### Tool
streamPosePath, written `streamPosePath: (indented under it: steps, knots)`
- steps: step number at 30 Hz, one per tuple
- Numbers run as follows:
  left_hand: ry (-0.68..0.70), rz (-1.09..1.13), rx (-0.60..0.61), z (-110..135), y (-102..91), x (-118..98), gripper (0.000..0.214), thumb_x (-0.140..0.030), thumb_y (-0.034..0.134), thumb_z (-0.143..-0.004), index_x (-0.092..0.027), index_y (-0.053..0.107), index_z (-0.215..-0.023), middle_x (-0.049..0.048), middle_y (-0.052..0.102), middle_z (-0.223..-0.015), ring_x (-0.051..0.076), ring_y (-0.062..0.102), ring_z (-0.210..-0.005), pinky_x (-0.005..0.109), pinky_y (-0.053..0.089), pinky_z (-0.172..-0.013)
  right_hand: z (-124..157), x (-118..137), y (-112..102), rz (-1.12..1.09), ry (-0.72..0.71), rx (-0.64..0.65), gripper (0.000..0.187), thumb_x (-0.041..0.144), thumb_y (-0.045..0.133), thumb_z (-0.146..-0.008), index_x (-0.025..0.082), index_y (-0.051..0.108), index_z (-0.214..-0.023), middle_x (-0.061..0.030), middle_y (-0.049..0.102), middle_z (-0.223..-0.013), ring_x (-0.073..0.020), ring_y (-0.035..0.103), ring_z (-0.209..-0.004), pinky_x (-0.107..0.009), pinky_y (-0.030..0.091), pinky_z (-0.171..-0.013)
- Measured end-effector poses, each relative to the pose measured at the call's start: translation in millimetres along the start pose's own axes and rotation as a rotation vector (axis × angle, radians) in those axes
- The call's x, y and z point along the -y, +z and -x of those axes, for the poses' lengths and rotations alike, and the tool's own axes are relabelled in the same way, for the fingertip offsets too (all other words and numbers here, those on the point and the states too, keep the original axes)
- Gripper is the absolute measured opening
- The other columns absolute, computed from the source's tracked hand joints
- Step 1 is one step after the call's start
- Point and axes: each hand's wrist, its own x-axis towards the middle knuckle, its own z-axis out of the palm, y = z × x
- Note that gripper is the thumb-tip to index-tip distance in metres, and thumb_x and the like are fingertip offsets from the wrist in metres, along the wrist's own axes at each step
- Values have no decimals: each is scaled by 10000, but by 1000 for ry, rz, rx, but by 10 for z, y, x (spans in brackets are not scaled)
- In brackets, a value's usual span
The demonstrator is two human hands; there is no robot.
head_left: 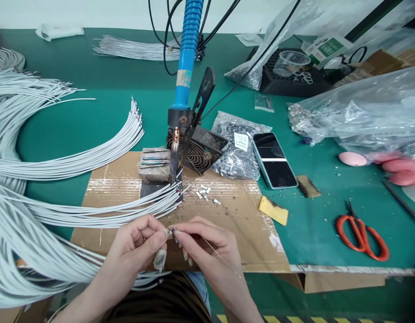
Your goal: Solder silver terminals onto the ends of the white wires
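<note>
My left hand [140,246] is closed, thumb and forefinger pinching the end of a white cable. Short coloured wire ends [173,230] poke out between my two hands. My right hand [207,251] is closed too, its fingertips pressed on those wire ends. A thin silvery wire [222,259] runs out of my right hand toward the wrist. Below my left fingers shows a small greyish wrapped piece [159,260]; what it is I cannot tell. Just beyond my hands lies a bundle of white cables [127,213] with stripped ends, near several small white connectors [202,193].
A blue-handled soldering iron [182,89] hangs tip-down in a stand above the cardboard [241,224]. Large cable coils [26,237] fill the left. To the right lie a phone [274,161], a yellow sponge [273,210], orange-handled scissors [362,235] and plastic bags [362,103].
</note>
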Motion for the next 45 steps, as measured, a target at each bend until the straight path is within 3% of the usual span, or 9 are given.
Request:
streamPosePath:
  steps: [6, 13, 31, 37, 45]
  knots:
    - [73, -138, -68, 33, 41, -7, 304, -413, 717, -959, -178, 641, -782, -69, 508, -608, 74, 326, -521, 176, 259, -464, 16, 21, -25, 87, -44, 11, 194, 148, 781, -823, 296, 897, -871, -10, 681, -632, -104, 568, -548, -186, 423, -484]
    - [263, -279, -173, 45, 108, 32, 244, -319, 665, -985, -190, 644, -778, -68, 551, -609, 84, 428, -544, 175, 328, -505, 51, -53, 10, -39, 38, -38, 139, 183, 790, -821, 275, 893, -839, 27, 597, -584, -60, 485, -431, -163, 359, -391]
    - [388, -594, -175, 72, 93, 46, 210, -274, 592, -1010, -207, 662, -824, -36, 628, -682, 109, 549, -586, 184, 449, -556, -21, 165, -67, 95, 97, 38, 121, 186, 773, -783, 219, 884, -748, 8, 612, -550, -76, 510, -449, -168, 373, -398]
    - [411, -590, -167, 85, 88, 62, 157, -257, 609, -1009, -217, 641, -861, -38, 648, -696, 106, 583, -583, 168, 470, -539, 31, 28, -25, -17, 124, 11, 102, 205, 792, -800, 236, 887, -778, 25, 598, -574, -56, 510, -411, -150, 404, -379]
    - [596, -667, -201, 87, 100, 69, 158, -120, 624, -972, -232, 647, -864, -72, 673, -686, 69, 618, -555, 114, 483, -550, 109, -97, 4, -174, 181, -38, 105, 315, 846, -822, 223, 876, -780, 36, 573, -599, -44, 522, -392, -136, 410, -361]
